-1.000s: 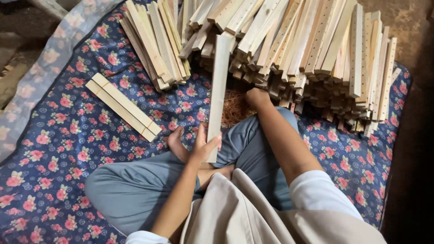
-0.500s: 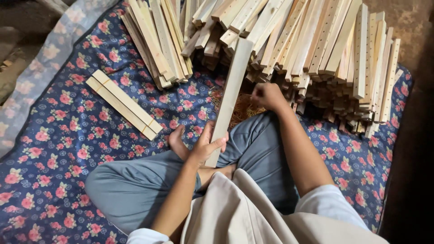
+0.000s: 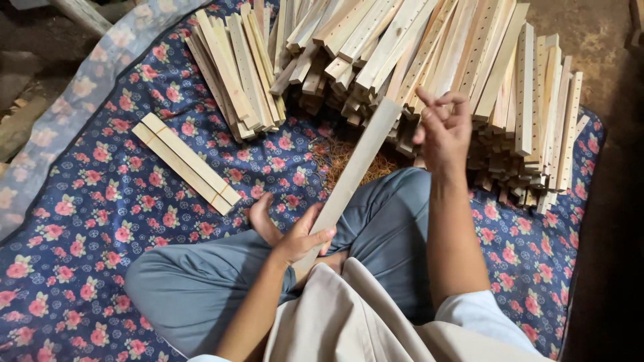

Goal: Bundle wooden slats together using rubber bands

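Item: long wooden slat (image 3: 352,173), slanting over my lap; left hand (image 3: 303,236) grips its near end; right hand (image 3: 443,131), low at the pile a second ago, now lifted clear, fingers loosely curled, empty; slat stack (image 3: 469,60) behind; floral cloth (image 3: 100,221) beneath.

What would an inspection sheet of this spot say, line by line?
Surface: dark blue flowered cloth on the ground.
Job's things: long wooden slat, slanting up from the lap.
Clutter: big heap of slats; a tied pair of slats lying apart.
Hands: left hand grips the slat's lower end; right hand raised beside its upper end, fingers curled, contact unclear.
Cables: nothing seen.
Surroundings: bare dirt floor; pale flowered cloth.
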